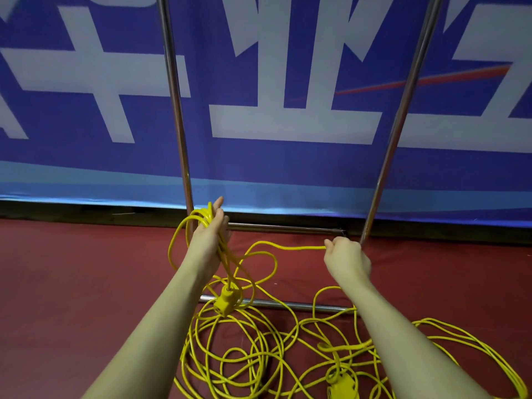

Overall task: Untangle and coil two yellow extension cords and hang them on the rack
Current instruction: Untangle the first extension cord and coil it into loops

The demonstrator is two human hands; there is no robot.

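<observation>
My left hand [211, 228] holds several loops of a yellow extension cord [184, 234], raised in front of the rack's left post. From that coil a yellow socket block [226, 302] dangles just above the floor. My right hand [345, 259] pinches a straight run of the same cord [299, 248], stretched between the two hands. A tangled heap of yellow cord [253, 355] lies on the red floor between my forearms. A second socket block [342, 383] sits at the bottom edge, partly cut off.
The metal rack has two upright posts [175, 110] [403, 116] and low base bars [282, 305] on the red floor [86, 269]. A blue banner [288, 168] with white characters hangs close behind. More cord loops [475, 349] spread at the lower right.
</observation>
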